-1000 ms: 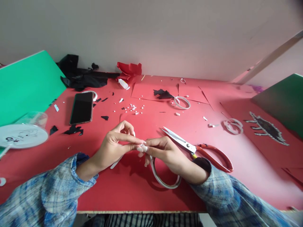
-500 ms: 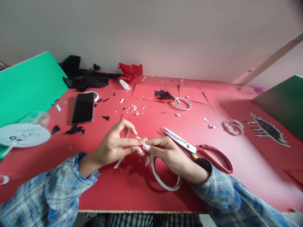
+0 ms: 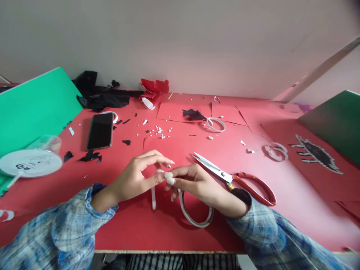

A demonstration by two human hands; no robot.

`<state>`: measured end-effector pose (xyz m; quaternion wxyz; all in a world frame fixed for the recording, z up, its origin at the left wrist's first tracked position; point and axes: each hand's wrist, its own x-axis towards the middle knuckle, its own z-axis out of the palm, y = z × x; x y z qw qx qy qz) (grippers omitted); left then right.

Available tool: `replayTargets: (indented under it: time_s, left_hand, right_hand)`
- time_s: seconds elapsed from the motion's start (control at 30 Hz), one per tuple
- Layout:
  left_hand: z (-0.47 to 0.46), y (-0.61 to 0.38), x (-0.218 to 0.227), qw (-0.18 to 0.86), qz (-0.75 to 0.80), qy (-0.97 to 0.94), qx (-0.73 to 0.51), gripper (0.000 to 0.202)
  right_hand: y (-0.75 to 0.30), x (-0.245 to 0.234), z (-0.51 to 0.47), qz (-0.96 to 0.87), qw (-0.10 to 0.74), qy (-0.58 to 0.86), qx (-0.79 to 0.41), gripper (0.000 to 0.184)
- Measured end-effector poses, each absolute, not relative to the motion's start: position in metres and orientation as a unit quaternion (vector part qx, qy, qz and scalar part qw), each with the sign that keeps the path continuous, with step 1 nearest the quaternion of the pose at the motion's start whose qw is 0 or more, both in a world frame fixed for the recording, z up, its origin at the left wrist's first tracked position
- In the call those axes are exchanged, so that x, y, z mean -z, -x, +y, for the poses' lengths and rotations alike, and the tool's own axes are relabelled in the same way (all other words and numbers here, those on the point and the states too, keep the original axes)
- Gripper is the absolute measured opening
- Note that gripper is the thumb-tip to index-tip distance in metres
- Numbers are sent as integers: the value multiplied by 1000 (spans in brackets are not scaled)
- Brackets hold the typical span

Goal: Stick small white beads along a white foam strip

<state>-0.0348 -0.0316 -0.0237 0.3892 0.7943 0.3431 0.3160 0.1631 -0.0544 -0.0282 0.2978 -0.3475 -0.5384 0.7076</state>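
Observation:
My right hand is closed, its thumb and index finger pinched, with a narrow white tape roll hanging below its fingers. My left hand is bent around a white tape strip, whose tail dangles under the thumb. The left thumb tip meets the right fingertips, and the left index finger arches above, apart from them. What lies between the fingertips is mostly hidden. Just right of my right hand, scissors with red handles lie with the blades slightly apart.
Behind my hands lie small white beads, black paper scraps, another tape roll and a small white bottle. A phone and a round white fan lie left. At right is a red sheet with a bead-edged black shape.
My left index finger has lifted away from the right fingertips, and the left thumb has moved up against them. The strip's tail has swung right and hangs more upright.

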Motion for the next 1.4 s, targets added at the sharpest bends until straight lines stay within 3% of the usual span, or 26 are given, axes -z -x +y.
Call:
replayTargets:
  time_s: [0.3,0.43,0.5,0.57,0.6,0.7,0.93,1.07,1.17,1.27,1.4]
  left_hand:
    - [-32,36,17,421,403,-777,-238,16]
    - [-12,51,17,452,392,-767,-234,35]
    - [9,69,21,357,476,-744,-304,45]
    - [35,91,26,117,641,-671,-355,48]
    - [47,102,29,45,703,-633,-322,59]
    - [73,124,38,8,759,-571,-312,93]
    - [90,124,48,33,814,-491,-310,98]
    - [79,115,37,36,779,-545,-308,83]
    - [48,94,20,180,585,-707,-355,60]
    - [11,66,3,450,324,-811,-188,53]
    - [-14,46,-6,479,310,-818,-68,44]
  right_hand:
    - [-162,33,-56,-577,275,346,-687,32]
    - [-163,35,-54,-586,286,342,-677,36]
    - [-163,35,-54,-578,294,347,-678,38]
    - [-163,36,-54,-572,295,356,-678,39]
    - [-163,36,-54,-570,294,358,-678,39]
    - [-161,37,-55,-568,290,356,-683,41]
    - [-159,36,-58,-578,296,338,-681,43]
    - [-158,35,-59,-577,293,330,-687,45]
    - [-158,34,-60,-578,283,326,-692,42]
    - [-159,32,-61,-588,267,318,-694,39]
    - [-162,27,-60,-584,247,306,-710,37]
